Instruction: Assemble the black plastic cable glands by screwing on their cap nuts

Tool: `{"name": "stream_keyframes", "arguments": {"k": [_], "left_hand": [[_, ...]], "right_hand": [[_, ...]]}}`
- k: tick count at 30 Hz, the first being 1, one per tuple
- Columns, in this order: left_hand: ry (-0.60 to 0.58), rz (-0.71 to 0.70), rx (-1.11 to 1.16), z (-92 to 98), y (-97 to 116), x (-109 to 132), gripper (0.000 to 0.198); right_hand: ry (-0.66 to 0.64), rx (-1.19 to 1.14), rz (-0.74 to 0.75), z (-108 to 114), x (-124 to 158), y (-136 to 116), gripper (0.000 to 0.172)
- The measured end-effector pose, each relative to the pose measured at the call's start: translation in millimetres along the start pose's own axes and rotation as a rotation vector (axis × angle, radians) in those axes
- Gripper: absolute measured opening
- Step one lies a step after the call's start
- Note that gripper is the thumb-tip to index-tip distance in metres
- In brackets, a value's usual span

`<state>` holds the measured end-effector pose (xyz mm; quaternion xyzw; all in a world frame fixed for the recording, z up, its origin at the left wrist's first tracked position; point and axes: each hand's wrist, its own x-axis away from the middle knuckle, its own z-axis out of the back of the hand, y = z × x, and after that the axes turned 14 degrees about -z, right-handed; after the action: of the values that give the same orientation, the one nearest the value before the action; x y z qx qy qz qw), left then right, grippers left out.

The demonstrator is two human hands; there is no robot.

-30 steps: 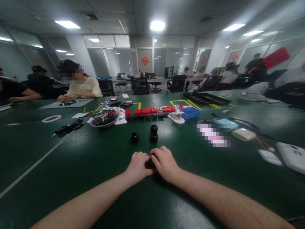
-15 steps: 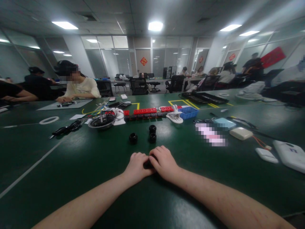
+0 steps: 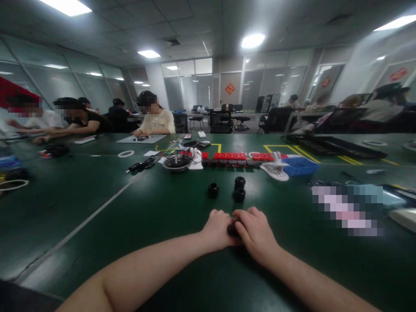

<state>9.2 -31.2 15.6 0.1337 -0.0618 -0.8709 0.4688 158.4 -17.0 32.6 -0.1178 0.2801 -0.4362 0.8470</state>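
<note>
A small dark piece (image 3: 233,228) sits between a person's two bare hands, over the near half of a green counter (image 3: 156,212). It lies to the right of the left hand (image 3: 218,230) and to the left of the right hand (image 3: 257,236); both touch it, so neither is nearer. The left hand is curled around its left side, and the right hand's bent fingers and thumb grip it from above and the right. Most of it is covered, so its long axis cannot be told.

Beyond the hands, toward the counter's far edge, stand three black rings: a left ring (image 3: 213,190) by itself, and a front ring (image 3: 239,195) close before a rear ring (image 3: 240,182). Farther toward that edge are a bowl (image 3: 167,165), a red strip (image 3: 230,156), a white clip (image 3: 276,172) and a blue basket (image 3: 300,167).
</note>
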Motion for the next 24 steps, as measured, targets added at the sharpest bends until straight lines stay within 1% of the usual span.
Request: {"name": "stream_keyframes", "arguments": {"k": [3, 11, 17, 24], "left_hand": [[-0.022, -0.008, -0.001, 0.4, -1, 0, 0.035], [-0.047, -0.017, 0.005, -3.3, -6, 0, 0.028], [-0.036, -0.027, -0.004, -2.0, -6, 2, 0.016], [-0.012, -0.035, 0.032, -7.4, -6, 2, 0.009]], "right_hand": [[-0.001, 0.059, 0.044, -1, 1, -4, 0.024], [-0.011, 0.143, 0.087, -1, 3, -9, 0.021], [-0.078, 0.135, 0.138, -4, 7, -14, 0.021], [-0.106, 0.105, 0.139, 0, 13, -18, 0.017]]}}
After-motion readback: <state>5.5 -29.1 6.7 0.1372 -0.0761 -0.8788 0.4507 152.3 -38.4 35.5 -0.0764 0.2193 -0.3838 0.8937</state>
